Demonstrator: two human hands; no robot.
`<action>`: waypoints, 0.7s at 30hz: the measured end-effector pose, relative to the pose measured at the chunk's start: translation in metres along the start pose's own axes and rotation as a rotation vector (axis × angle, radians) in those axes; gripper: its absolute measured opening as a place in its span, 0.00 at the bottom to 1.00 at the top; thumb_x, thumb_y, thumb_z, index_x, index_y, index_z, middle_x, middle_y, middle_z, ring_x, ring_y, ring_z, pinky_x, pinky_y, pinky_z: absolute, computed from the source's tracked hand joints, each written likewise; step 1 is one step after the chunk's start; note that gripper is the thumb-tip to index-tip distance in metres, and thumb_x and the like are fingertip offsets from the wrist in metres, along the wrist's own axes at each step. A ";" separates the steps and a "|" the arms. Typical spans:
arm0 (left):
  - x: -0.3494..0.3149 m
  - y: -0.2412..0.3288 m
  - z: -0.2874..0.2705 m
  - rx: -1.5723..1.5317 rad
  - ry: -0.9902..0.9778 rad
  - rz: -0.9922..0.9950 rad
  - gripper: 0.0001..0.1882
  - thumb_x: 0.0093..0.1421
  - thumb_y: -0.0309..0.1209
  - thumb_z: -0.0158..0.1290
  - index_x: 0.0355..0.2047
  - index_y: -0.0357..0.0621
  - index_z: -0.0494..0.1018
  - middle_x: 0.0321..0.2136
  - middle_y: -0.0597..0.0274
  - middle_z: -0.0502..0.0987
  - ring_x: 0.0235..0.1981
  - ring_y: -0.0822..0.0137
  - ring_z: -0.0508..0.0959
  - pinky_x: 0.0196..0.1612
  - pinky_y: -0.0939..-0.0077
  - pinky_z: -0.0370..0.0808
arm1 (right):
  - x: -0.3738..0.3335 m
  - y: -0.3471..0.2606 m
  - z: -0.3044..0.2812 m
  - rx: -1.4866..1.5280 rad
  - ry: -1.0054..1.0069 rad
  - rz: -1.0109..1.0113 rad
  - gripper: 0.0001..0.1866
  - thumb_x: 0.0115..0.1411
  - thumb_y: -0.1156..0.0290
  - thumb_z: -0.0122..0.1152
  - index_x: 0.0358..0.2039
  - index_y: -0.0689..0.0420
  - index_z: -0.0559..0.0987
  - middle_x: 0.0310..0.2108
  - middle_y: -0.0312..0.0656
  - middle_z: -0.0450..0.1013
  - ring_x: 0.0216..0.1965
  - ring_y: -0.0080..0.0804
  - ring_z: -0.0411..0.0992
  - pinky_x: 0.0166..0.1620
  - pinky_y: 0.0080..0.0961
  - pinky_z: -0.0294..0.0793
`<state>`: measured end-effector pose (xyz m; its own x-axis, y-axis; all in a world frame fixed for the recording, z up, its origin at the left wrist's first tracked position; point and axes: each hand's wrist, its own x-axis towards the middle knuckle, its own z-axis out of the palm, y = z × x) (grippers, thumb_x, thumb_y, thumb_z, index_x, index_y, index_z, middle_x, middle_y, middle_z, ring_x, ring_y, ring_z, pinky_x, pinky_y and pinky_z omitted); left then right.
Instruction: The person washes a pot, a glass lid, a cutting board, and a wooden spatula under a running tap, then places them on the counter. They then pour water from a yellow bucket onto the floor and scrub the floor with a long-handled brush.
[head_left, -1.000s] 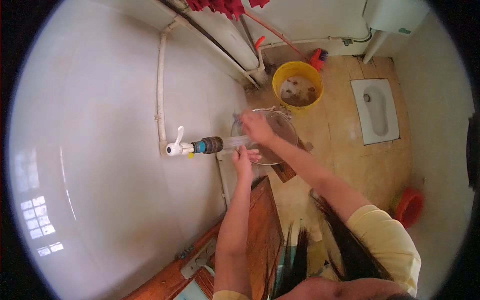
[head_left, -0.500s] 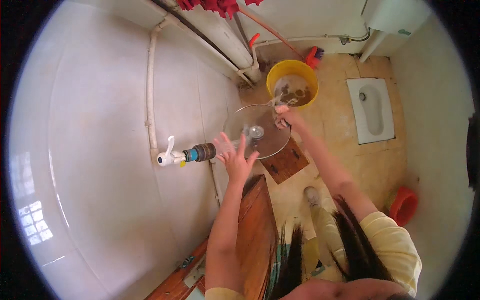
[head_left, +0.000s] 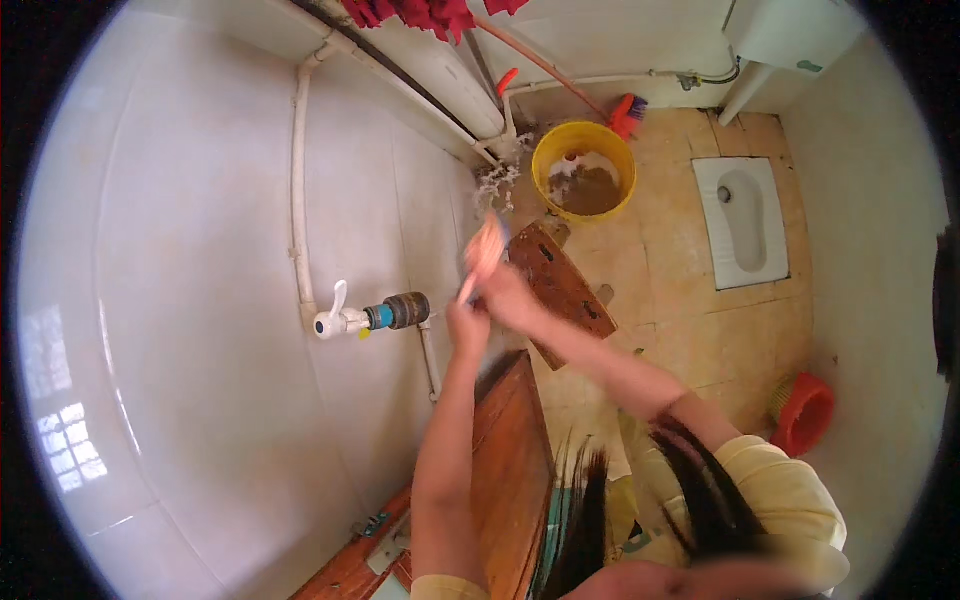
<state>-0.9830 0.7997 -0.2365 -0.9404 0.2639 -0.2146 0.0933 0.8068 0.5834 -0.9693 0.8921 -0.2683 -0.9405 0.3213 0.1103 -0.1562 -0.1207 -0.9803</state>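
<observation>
My two hands meet in front of the tap, both smeared by motion. My left hand [head_left: 468, 325] is closed at the lower end of a narrow, blurred pinkish thing [head_left: 486, 250]. My right hand [head_left: 508, 298] is closed against its side, just right of the left hand. This thing stands tilted and nearly edge-on, so its kind does not show clearly. A clear round pot lid, held a moment ago, cannot be made out now. Water drops [head_left: 497, 185] fly off beyond the hands toward the wall. The white-handled tap [head_left: 345, 318] with its dark nozzle [head_left: 405, 308] points at my hands.
A low wooden stool [head_left: 570, 285] stands below my hands. Behind it is a yellow bucket [head_left: 545, 195] of murky water, beside a red brush [head_left: 628, 116]. A squat toilet [head_left: 742, 220] lies right, a red basket [head_left: 805, 415] lower right. A wooden door [head_left: 505, 450] juts in near my left arm.
My right hand has come left from near the bucket, bringing my hands together. The lid's broad face no longer shows, and the stool is uncovered. My left hand has gone from spread to closed.
</observation>
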 end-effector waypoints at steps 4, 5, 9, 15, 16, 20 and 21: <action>-0.007 -0.010 -0.010 -0.206 0.189 0.096 0.16 0.52 0.25 0.51 0.42 0.34 0.69 0.32 0.63 0.75 0.32 0.68 0.74 0.37 0.73 0.71 | 0.003 -0.028 0.050 -0.772 -0.018 0.041 0.28 0.57 0.54 0.42 0.47 0.67 0.68 0.55 0.60 0.52 0.58 0.52 0.50 0.59 0.40 0.46; -0.010 -0.014 -0.010 -0.257 0.233 0.119 0.15 0.52 0.25 0.51 0.41 0.33 0.69 0.31 0.64 0.76 0.31 0.70 0.75 0.35 0.73 0.72 | 0.025 -0.022 0.058 -0.693 0.001 0.191 0.28 0.56 0.53 0.43 0.43 0.68 0.70 0.54 0.60 0.54 0.57 0.54 0.50 0.58 0.42 0.48; -0.010 -0.010 0.007 -0.871 0.014 0.094 0.13 0.55 0.24 0.49 0.40 0.30 0.66 0.34 0.51 0.74 0.34 0.65 0.74 0.40 0.73 0.70 | 0.121 0.048 0.006 -0.792 -0.333 0.369 0.21 0.52 0.62 0.48 0.40 0.65 0.73 0.49 0.59 0.60 0.49 0.54 0.60 0.50 0.44 0.56; -0.011 -0.027 -0.009 -1.355 0.157 -0.257 0.15 0.57 0.27 0.46 0.44 0.30 0.65 0.37 0.45 0.73 0.38 0.56 0.75 0.43 0.67 0.74 | 0.059 0.081 -0.044 -0.230 -0.189 0.218 0.18 0.52 0.70 0.47 0.45 0.59 0.70 0.49 0.53 0.63 0.44 0.48 0.66 0.47 0.37 0.63; -0.007 -0.028 -0.006 -1.433 0.176 -0.305 0.16 0.57 0.28 0.46 0.45 0.30 0.64 0.37 0.45 0.73 0.37 0.56 0.75 0.41 0.67 0.74 | 0.046 0.077 -0.050 -0.163 -0.214 0.164 0.19 0.53 0.69 0.46 0.47 0.59 0.69 0.50 0.52 0.62 0.45 0.48 0.65 0.47 0.37 0.63; -0.001 -0.065 0.014 -1.681 0.046 -0.348 0.15 0.58 0.32 0.45 0.42 0.35 0.66 0.35 0.53 0.73 0.34 0.64 0.75 0.37 0.70 0.75 | -0.028 0.026 -0.005 -0.794 0.014 -0.099 0.24 0.56 0.62 0.46 0.49 0.66 0.64 0.53 0.56 0.56 0.54 0.55 0.54 0.56 0.42 0.53; 0.004 -0.103 0.017 -1.816 -0.178 -0.269 0.14 0.58 0.34 0.44 0.40 0.37 0.67 0.34 0.56 0.73 0.33 0.66 0.74 0.36 0.71 0.75 | -0.040 0.010 0.010 -0.826 0.032 -0.097 0.24 0.56 0.63 0.47 0.48 0.66 0.64 0.53 0.57 0.55 0.55 0.56 0.53 0.56 0.44 0.52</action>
<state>-0.9905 0.7271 -0.3108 -0.8157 0.3830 -0.4336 -0.5738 -0.6312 0.5219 -0.9359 0.8688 -0.2811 -0.9234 0.3225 0.2083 0.0468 0.6329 -0.7728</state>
